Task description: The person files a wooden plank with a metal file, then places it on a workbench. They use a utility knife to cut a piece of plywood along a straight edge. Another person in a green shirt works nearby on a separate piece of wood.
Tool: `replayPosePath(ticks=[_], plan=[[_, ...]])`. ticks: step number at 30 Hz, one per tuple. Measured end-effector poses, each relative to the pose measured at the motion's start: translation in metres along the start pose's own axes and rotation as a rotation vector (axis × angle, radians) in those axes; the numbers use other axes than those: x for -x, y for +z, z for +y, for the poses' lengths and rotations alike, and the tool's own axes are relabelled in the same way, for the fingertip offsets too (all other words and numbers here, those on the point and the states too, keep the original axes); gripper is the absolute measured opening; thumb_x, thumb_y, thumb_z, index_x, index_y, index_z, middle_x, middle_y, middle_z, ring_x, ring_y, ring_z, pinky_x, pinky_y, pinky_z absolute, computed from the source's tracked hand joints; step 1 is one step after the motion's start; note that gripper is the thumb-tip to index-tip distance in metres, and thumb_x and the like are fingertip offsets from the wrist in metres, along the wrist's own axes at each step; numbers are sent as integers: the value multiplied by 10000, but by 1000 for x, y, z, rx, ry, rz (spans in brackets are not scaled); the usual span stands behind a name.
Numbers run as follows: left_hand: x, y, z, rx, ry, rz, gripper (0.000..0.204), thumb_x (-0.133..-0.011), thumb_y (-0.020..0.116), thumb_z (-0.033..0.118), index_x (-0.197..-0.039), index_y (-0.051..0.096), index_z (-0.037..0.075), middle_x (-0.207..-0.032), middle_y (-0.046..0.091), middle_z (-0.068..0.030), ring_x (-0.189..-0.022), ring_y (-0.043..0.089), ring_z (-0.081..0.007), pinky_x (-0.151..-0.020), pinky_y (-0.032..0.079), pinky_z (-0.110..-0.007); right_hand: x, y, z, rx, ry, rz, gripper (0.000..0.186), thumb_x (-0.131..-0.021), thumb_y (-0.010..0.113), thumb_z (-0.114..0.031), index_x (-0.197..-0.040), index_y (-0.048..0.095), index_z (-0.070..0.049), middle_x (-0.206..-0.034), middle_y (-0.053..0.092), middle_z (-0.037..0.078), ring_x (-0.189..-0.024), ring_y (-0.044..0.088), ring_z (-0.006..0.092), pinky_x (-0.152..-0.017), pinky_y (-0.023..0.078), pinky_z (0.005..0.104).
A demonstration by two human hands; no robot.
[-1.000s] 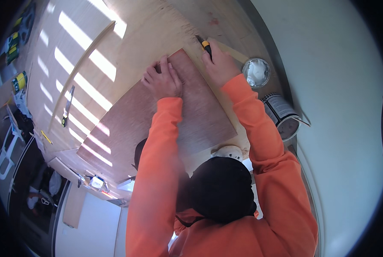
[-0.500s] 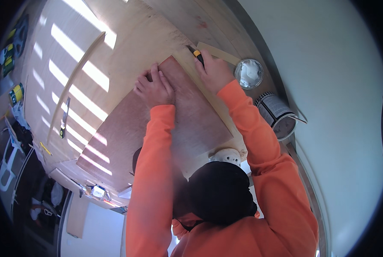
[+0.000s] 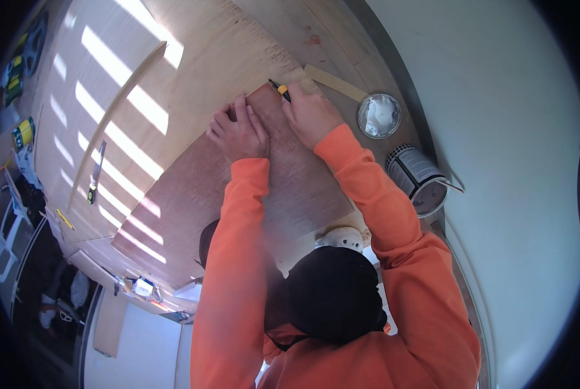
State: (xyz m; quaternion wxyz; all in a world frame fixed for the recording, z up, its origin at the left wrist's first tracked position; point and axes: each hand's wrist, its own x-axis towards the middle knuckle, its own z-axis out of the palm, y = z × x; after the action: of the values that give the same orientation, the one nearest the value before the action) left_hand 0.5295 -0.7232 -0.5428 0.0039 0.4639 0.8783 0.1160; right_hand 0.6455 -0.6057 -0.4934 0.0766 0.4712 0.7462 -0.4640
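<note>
A large reddish-brown board [image 3: 296,175] lies on a bigger pale plywood sheet. My left hand [image 3: 241,136] rests on it near its far corner, with bent fingers hooked at the left edge, holding the board. Closed round a yellow-and-black utility knife [image 3: 281,89], my right hand [image 3: 314,117] is at that same corner. The blade points away to the left, close to the board's tip; whether it touches the wood is too small to tell.
A thin bent strip [image 3: 111,110] and a second cutter [image 3: 96,174] lie on the plywood to the left. At right are a flat wooden strip [image 3: 335,82], a round metal lid [image 3: 379,115] and an open paint can [image 3: 414,178] beside the wall. A yellow pencil [image 3: 65,219] lies at left.
My right hand has brought the knife left and slightly nearer, from beyond the board's right edge to its far corner. My left hand stays on the board.
</note>
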Motion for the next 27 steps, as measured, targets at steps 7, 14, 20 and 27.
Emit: replayPosePath(ticks=[7, 14, 20, 27], plan=[[-1, 2, -1, 1, 14, 19, 307, -975, 536, 260, -1248, 642, 165, -1093, 547, -117, -1010, 503, -292, -954, 349, -487, 0, -1, -12, 2, 85, -44, 244, -1010, 477, -229, -1093, 452, -1, -837, 669, 293, -817, 644, 511, -719, 492, 594], [-1, 0, 0, -2, -14, -21, 300, -976, 530, 267, -1235, 646, 170, -1097, 547, -123, -1011, 500, -296, -956, 355, -498, 14, 7, -7, 19, 146, -51, 242, -994, 500, -218, -1138, 451, -29, -884, 672, 294, -860, 650, 502, -739, 507, 585], [1, 1, 0, -8, 10, 12, 298, -1002, 497, 263, -1257, 629, 182, -1096, 525, -127, -1032, 497, -304, -948, 357, -496, 92, 17, 40, 130, 247, -139, 284, -972, 523, -246, -1182, 452, -70, -892, 687, 276, -868, 667, 491, -764, 517, 591], [0, 1, 1, -18, -2, 4, 285, -996, 505, 258, -1242, 629, 187, -1089, 534, -121, -1039, 495, -298, -965, 350, -489, 138, 25, 64, 179, 237, -157, 279, -983, 518, -264, -1149, 434, -56, -765, 660, 248, -718, 650, 483, -651, 499, 589]])
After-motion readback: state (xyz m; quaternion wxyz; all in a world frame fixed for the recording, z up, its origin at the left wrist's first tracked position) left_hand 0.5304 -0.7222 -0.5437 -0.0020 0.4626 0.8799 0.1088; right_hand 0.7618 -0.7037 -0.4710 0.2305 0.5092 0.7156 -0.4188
